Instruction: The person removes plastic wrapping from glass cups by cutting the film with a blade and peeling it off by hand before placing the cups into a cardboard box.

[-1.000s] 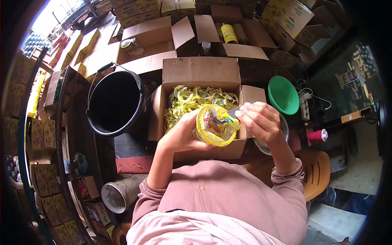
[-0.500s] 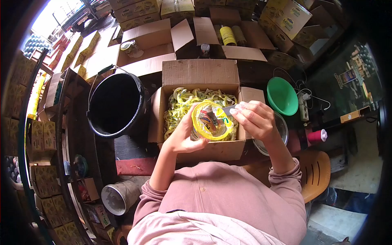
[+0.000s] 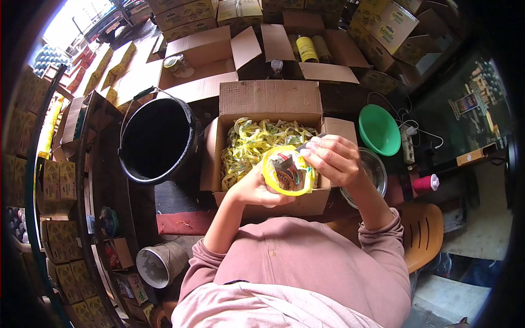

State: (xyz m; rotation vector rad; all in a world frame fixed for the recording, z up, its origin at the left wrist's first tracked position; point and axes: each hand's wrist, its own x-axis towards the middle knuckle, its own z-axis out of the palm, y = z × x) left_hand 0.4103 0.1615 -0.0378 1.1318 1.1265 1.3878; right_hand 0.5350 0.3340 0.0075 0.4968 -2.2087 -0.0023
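Observation:
My left hand (image 3: 252, 185) is wrapped round a clear plastic cup (image 3: 289, 174) with a yellow rim and printed sides, its mouth turned up toward me. At the cup's upper right edge, my right hand (image 3: 334, 159) pinches a dark, flat, blade-like piece (image 3: 302, 146), mostly covered by the fingers. Whether its edge is in the plastic I cannot tell. Both hands are over the near side of an open cardboard box (image 3: 268, 98). Curled yellow and clear plastic strips (image 3: 249, 143) fill that box.
A black bucket (image 3: 158, 139) stands left of the box. To the right are a green bowl (image 3: 378, 130), a clear round container (image 3: 377, 175), a power strip (image 3: 407, 147) and a pink thread spool (image 3: 425, 183). Beyond, another open carton (image 3: 213, 52) holds a jar (image 3: 174, 63).
The cup has moved slightly right and toward me, and its mouth has tilted. My right hand has closed in on its rim, so less of the dark piece shows.

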